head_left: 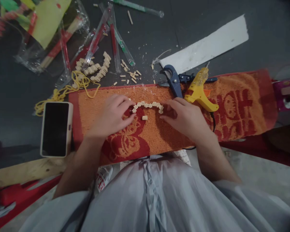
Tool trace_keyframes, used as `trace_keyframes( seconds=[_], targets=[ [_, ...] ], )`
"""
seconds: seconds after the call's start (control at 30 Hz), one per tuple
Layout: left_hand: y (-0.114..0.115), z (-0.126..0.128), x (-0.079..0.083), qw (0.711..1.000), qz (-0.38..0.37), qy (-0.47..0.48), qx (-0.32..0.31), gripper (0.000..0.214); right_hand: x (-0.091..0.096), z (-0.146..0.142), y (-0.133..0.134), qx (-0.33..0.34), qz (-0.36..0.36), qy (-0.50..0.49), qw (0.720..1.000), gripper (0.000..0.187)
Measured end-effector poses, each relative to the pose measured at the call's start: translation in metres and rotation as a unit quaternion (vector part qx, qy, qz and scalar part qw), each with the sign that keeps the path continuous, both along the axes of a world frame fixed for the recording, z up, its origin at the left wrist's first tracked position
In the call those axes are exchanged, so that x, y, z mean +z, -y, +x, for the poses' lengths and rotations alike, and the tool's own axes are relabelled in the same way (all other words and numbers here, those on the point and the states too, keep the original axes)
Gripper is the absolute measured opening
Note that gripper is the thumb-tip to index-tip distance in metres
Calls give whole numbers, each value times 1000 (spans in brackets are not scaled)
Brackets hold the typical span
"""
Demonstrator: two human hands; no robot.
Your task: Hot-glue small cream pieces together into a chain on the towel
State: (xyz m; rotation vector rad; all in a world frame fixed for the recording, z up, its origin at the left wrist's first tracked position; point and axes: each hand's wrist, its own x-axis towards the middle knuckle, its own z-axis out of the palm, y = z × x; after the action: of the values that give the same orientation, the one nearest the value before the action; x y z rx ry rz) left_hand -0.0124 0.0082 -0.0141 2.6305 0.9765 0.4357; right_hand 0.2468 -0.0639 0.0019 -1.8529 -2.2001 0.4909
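1. The wavy strip of short sticks lies at the centre of the frame on the orange towel, directly between the hands; its long axis runs left to right, both ends curling toward the lower frame.
2. The left hand is at the strip's left end, fingers bent, thumb parted from them; whether it grips cannot be told.
3. The right hand flanks the right end, thumb and forefinger apart; contact is unclear.
4. Neither hand is clearly nearer; a small stick bundle sits just below the strip, between them.
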Motion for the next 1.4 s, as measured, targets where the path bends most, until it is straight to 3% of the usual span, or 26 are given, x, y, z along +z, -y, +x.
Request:
trace_keyframes(
  seconds=[0.47,1.17,1.4],
  targets=[
    [-4,-4,-6,999,-21,26,-9,24,-21,-4,3,-4,65,-56,996,27],
    [-2,-3,-1,997,-46,35,57,20,-16,-2,-16,21,103,-67,992,30],
    [-5,-6,-2,997,-52,29,50,19,-19,-3,-27,29,63,-75,995,31]
  ],
)
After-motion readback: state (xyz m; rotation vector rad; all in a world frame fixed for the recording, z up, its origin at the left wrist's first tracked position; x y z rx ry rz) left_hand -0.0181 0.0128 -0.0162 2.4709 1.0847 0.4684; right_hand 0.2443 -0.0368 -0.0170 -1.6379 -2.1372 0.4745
